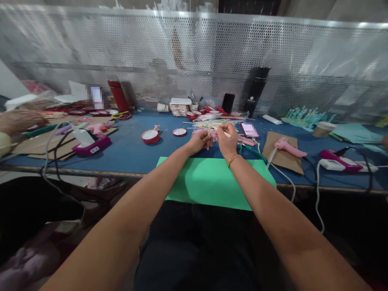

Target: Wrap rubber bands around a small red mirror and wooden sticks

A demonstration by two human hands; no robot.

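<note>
My left hand [200, 141] is closed, pinching a thin pale stick [209, 131] that stands roughly upright between its fingers. Close to its right, my right hand [228, 138] has its fingers curled and pressed together; what they hold, if anything, is too small to make out. A gold bracelet [234, 160] circles the right wrist. Behind both hands lies a pile of thin pale sticks [224, 123] with pink pieces around it. A green sheet [209, 182] hangs over the table's front edge under my forearms. Green-handled pliers [253, 152] lie just right of my right hand.
A pink glue gun [289, 148] rests on cardboard [269, 141], its cable trailing forward. Power strips [345, 161] sit at right and left. Round red tins [150, 136], a red bottle [118, 96] and a black bottle [257, 92] stand about. Another person's hand [18, 123] is far left.
</note>
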